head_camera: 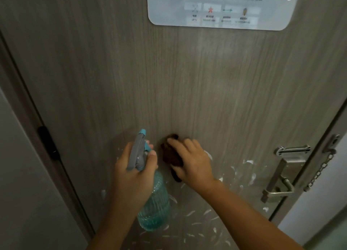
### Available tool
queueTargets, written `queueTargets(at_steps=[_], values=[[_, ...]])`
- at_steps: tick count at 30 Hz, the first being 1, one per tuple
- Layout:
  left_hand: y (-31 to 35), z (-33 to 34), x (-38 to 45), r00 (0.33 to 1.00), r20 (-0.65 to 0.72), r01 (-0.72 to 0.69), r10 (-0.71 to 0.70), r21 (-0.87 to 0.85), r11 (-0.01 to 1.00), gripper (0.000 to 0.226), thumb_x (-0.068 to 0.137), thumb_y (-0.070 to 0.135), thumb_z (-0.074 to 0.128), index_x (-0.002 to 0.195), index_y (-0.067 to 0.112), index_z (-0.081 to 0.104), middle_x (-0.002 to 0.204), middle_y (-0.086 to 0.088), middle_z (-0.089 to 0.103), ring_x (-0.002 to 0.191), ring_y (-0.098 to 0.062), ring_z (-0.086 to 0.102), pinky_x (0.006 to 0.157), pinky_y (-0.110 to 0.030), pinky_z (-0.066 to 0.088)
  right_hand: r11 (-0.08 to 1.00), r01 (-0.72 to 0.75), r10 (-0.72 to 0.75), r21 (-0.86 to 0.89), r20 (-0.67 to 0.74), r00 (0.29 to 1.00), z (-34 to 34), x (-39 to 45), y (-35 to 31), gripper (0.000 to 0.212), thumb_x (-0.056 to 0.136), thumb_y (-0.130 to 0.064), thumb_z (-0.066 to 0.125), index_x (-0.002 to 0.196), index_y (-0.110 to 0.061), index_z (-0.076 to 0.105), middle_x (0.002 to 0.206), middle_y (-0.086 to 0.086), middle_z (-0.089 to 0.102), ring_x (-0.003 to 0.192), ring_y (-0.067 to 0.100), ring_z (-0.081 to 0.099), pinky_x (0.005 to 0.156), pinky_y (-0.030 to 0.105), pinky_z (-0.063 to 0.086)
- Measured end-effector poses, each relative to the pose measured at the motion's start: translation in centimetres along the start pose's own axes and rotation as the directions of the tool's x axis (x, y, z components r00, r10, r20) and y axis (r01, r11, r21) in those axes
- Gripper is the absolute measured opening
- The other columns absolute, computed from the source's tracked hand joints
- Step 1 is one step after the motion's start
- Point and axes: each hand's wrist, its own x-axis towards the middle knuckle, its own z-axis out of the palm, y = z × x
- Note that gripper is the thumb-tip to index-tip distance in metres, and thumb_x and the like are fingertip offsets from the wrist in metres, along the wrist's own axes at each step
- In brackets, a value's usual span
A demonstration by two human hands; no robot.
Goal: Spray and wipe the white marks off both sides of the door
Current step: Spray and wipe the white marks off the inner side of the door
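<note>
Fingers of the left hand [134, 170] were curled round the neck of a spray bottle [150, 189], with one fingertip on the blue trigger. The bottle's long axis ran steeply, its clear teal body hanging below the hand and its grey head above, the blue nozzle tip pointing up and toward the door [169, 80], just short of its surface. Right hand [189, 160] lay just beside the bottle, its fingers bent over a dark brown cloth [171, 155] and pressing it flat against the wood-grain panel. The cloth's longer side ran up and down the panel, partly hidden under the palm. White marks [247, 162] were scattered across the lower part of the door, below and to the right of both hands, many as short slanted streaks. Near the right edge sat a metal lever handle [277, 185], with a security chain [321, 170] hanging beside it. A white laminated notice [221, 7] was fixed high on the door, well apart from the hands. A dark hinge [47, 142] showed on the left edge.
</note>
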Motion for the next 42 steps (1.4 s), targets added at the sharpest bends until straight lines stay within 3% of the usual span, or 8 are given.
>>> queueTargets(at_steps=[4,7,10,14,19,28,36,42], values=[[-0.3,-0.8,0.0,0.999,0.024,0.03,-0.031,0.02,0.999,0.019,0.096,0.01,0.07,0.1,0.028,0.071,0.093,0.011,0.076,0.075,-0.018,0.077,0.076,-0.047,0.063,0.983,-0.181,0.184,0.033,-0.221,0.958,-0.8,2.1,0.2,0.072,0.072,-0.022,0.084,0.135,-0.012,0.051,0.103,0.012,0.061,0.089,0.032,0.054,0.071,0.039,0.045],[-0.6,-1.1,0.0,0.999,0.033,0.016,-0.017,0.018,1.0,0.009,0.096,0.02,0.07,0.1,0.028,0.07,0.092,0.01,0.075,0.078,-0.019,0.076,0.075,-0.045,0.062,0.993,-0.084,0.074,-0.085,-0.114,0.991,0.6,2.1,-0.4,0.08,0.06,-0.013,0.087,0.132,-0.014,0.052,0.104,0.01,0.054,0.085,0.034,0.051,0.061,0.044,0.049],[-1.4,-0.9,0.2,0.999,0.049,-0.016,0.014,0.023,1.0,0.012,0.089,0.028,0.067,0.1,0.024,0.068,0.089,0.005,0.072,0.074,-0.025,0.074,0.072,-0.053,0.061,0.999,-0.04,0.041,-0.008,0.048,0.998,1.5,0.4,-1.5,0.064,0.066,-0.021,0.078,0.127,-0.014,0.059,0.107,0.004,0.052,0.09,0.031,0.052,0.059,0.044,0.052],[-1.5,0.3,-0.4,0.994,0.102,0.026,-0.027,0.008,1.0,0.011,0.094,0.021,0.068,0.104,0.023,0.069,0.097,0.009,0.074,0.084,-0.022,0.076,0.081,-0.055,0.061,0.919,-0.306,0.323,0.247,-0.029,0.946,-0.9,-2.0,-1.3,0.048,0.075,-0.032,0.074,0.12,-0.014,0.069,0.102,0.002,0.06,0.091,0.025,0.062,0.078,0.036,0.053],[-1.0,3.6,-3.0,0.993,0.103,0.059,-0.062,0.032,0.998,0.022,0.097,0.009,0.068,0.098,0.031,0.07,0.089,0.008,0.073,0.076,-0.025,0.074,0.076,-0.057,0.061,0.805,-0.473,0.529,0.359,-0.072,0.846,-6.4,-4.8,2.0,0.041,0.078,-0.015,0.086,0.116,-0.02,0.072,0.102,-0.003,0.063,0.092,0.008,0.062,0.083,0.018,0.048],[0.8,10.8,-8.0,0.998,0.055,0.031,-0.037,0.1,0.994,0.017,0.098,0.012,0.068,0.098,0.029,0.069,0.082,0.0,0.07,0.07,-0.026,0.07,0.069,-0.052,0.06,0.711,-0.512,0.573,0.482,0.023,0.819,-12.7,-9.5,7.4,0.034,0.086,-0.021,0.082,0.115,-0.03,0.069,0.104,-0.01,0.063,0.101,-0.002,0.061,0.086,0.01,0.045],[2.4,13.0,-9.8,0.993,0.12,-0.014,-0.002,0.132,0.991,0.015,0.099,0.013,0.067,0.099,0.028,0.067,0.073,-0.012,0.063,0.066,-0.041,0.065,0.059,-0.058,0.055,0.676,-0.504,0.588,0.537,0.019,0.808,-15.1,-10.3,8.0,0.031,0.085,-0.018,0.084,0.111,-0.028,0.07,0.102,-0.008,0.066,0.1,0.002,0.063,0.087,0.015,0.049],[3.0,12.1,-9.1,0.976,0.215,-0.01,-0.015,0.116,0.993,0.012,0.1,0.017,0.068,0.099,0.029,0.065,0.071,-0.009,0.063,0.063,-0.033,0.064,0.057,-0.051,0.054,0.639,-0.56,0.652,0.527,0.016,0.758,-15.8,-10.2,7.4,0.03,0.084,-0.023,0.084,0.108,-0.03,0.069,0.103,-0.012,0.07,0.1,0.006,0.067,0.087,0.026,0.057]])
